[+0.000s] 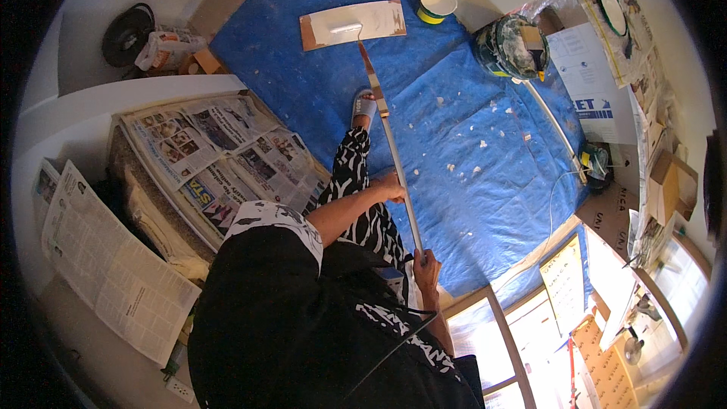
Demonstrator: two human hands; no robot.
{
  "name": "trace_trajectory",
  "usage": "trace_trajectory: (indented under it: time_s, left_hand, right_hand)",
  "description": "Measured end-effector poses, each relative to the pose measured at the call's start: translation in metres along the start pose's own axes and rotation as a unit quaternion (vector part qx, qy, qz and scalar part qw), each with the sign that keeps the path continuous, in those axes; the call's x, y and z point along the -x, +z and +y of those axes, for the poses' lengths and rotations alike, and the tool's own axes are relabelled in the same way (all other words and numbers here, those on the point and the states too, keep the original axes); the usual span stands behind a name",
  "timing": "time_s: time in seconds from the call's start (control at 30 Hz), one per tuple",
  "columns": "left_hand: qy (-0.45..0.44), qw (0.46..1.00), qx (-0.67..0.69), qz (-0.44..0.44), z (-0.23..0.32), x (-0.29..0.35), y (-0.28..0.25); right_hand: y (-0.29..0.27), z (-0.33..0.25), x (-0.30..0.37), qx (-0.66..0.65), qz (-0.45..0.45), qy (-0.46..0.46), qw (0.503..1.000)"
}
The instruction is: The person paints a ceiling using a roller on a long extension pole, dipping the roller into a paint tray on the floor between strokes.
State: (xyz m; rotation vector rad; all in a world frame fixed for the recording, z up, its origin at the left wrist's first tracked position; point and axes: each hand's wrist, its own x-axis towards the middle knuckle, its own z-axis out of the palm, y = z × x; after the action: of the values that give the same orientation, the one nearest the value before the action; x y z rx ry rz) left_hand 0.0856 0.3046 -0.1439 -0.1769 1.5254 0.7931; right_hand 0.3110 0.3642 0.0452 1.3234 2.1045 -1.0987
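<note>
My left hand (391, 187) is closed around the middle of a long pole, and my right hand (426, 269) grips its lower end. The pole belongs to a paint roller (346, 28), whose white sleeve lies on a flat brown board (393, 23) coated mostly with white paint. A reddish-brown stained length forms the pole's upper part. Under the board spreads a blue tarp (447, 113) with scattered white flecks. One of my feet, in a grey slide sandal (362, 106), stands on the tarp beside the pole.
An open paint tub (438, 1) stands right of the board. Farther right, a dark bucket (515, 47) carries a brush. Newspapers (235, 144) cover a low surface at left. A loose rod (554, 123) and cable edge the tarp. Cardboard boxes (670, 182) sit at right.
</note>
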Motion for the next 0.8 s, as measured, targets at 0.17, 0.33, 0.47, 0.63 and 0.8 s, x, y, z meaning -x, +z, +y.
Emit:
trace_trajectory:
  time_s: [0.17, 0.33, 0.47, 0.63, 0.8]
  left_hand:
    - [0.017, 0.997, -0.061, 0.052, 0.033, -0.009, -0.027]
    - [0.043, 0.976, -0.180, 0.112, 0.027, -0.057, -0.051]
    - [-0.014, 0.994, -0.093, 0.061, 0.035, -0.016, -0.033]
    - [0.039, 0.997, 0.043, -0.045, -0.026, -0.017, 0.010]
    - [-0.003, 0.991, 0.040, -0.127, -0.001, 0.025, 0.014]
  right_hand:
    - [0.008, -0.021, -0.036, -0.020, 0.055, -0.085, 0.995]
    - [0.008, -0.053, -0.066, 0.002, 0.038, -0.077, 0.996]
    - [0.013, -0.031, -0.042, 0.007, 0.039, -0.075, 0.996]
    - [-0.003, -0.002, 0.009, -0.007, 0.036, -0.048, 0.998]
    - [-0.016, 0.011, 0.027, -0.015, 0.007, 0.015, 1.000]
